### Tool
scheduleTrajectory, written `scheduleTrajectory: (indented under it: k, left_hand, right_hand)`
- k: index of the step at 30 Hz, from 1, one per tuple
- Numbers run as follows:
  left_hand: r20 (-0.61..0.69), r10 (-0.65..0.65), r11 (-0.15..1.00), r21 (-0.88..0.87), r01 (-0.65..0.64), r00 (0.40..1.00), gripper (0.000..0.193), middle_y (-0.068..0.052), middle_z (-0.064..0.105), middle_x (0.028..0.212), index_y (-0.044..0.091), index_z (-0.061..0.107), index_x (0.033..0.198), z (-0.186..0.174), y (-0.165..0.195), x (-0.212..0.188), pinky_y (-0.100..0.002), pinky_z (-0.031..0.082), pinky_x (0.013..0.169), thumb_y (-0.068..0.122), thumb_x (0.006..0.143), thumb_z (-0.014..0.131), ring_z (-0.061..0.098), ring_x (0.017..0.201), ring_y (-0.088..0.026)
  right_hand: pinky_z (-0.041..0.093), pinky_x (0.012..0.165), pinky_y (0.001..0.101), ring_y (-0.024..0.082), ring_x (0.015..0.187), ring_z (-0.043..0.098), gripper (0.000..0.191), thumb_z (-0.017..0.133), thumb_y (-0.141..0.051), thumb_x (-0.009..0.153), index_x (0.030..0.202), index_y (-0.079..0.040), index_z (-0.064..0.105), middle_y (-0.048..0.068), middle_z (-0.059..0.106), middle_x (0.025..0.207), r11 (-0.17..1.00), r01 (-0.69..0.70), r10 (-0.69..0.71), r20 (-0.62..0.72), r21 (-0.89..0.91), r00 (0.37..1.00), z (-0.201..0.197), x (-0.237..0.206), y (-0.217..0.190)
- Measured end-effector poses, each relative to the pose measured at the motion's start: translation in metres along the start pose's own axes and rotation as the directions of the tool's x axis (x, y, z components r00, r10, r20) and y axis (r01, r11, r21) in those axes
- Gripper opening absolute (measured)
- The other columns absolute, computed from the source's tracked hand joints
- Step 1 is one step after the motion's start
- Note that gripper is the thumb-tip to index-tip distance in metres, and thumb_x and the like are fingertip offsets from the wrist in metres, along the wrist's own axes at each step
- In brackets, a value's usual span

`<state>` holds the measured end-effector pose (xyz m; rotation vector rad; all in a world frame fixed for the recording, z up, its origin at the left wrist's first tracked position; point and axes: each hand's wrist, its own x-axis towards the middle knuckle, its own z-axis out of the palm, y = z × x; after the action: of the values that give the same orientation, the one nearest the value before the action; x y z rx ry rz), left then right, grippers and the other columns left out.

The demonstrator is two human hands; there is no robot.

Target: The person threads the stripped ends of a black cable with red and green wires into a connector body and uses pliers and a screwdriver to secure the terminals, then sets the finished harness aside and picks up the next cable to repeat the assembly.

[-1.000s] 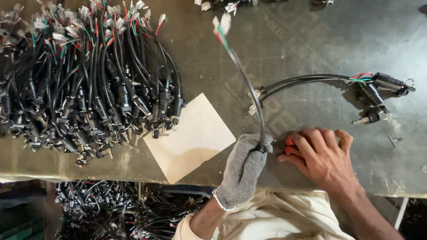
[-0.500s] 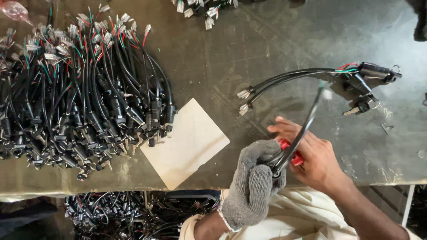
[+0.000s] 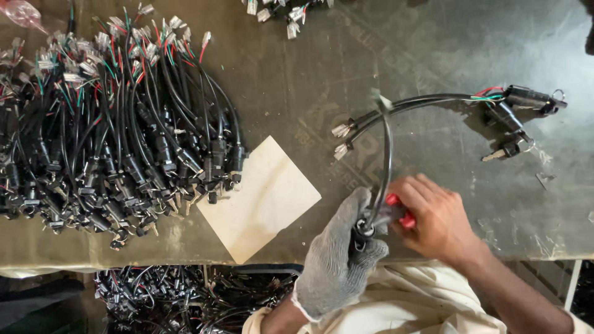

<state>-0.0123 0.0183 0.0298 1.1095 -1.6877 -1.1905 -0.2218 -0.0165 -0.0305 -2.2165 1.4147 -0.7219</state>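
- Left hand (image 3: 339, 256) (gloved): fingers shut tight round the black cable (image 3: 385, 162), which rises from the fist. Best to keep that grip firm.
- Right hand (image 3: 436, 216): fingers closed on a red-handled tool (image 3: 396, 211) touching the left fingers; squeeze squarely, low over the counter (image 3: 402, 37).

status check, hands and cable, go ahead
Gloved left hand grips black sheathed cable. Bare right hand holds red-handled tool at it. Nothing obstructing.
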Motion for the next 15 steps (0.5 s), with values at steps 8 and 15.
scheduleTrajectory:
  k: [8, 15]
  left_hand:
    - [-0.121, 0.087, 0.974, 0.218, -0.059, 0.989, 0.075, -0.016, 0.067, 0.108, -0.003, 0.038, 0.154, 0.016, -0.020, -0.013, -0.041, 0.056, 0.076, 0.005, 0.092, 0.079, 0.069, 0.088, -0.032]
    - [-0.137, 0.232, 0.857, 0.498, -0.136, 0.963, 0.076, -0.015, 0.069, 0.119, 0.000, 0.036, 0.155, 0.020, -0.020, -0.016, -0.043, 0.055, 0.077, 0.006, 0.091, 0.077, 0.069, 0.092, -0.032]
  right_hand:
    - [0.050, 0.059, 0.0418, 0.031, 0.081, 0.064, 0.052, 0.082, -0.024, 0.056, 0.099, -0.007, 0.059, 0.008, 0.064, 0.094, 1.000, -0.015, 0.016, -0.021, 0.022, 1.000, 0.001, -0.003, -0.015]
    - [0.049, 0.056, 0.0424, 0.029, 0.073, 0.064, 0.040, 0.080, -0.018, 0.054, 0.085, -0.009, 0.056, 0.007, 0.060, 0.077, 0.992, -0.095, 0.099, 0.044, -0.077, 0.994, 0.004, -0.009, -0.011]
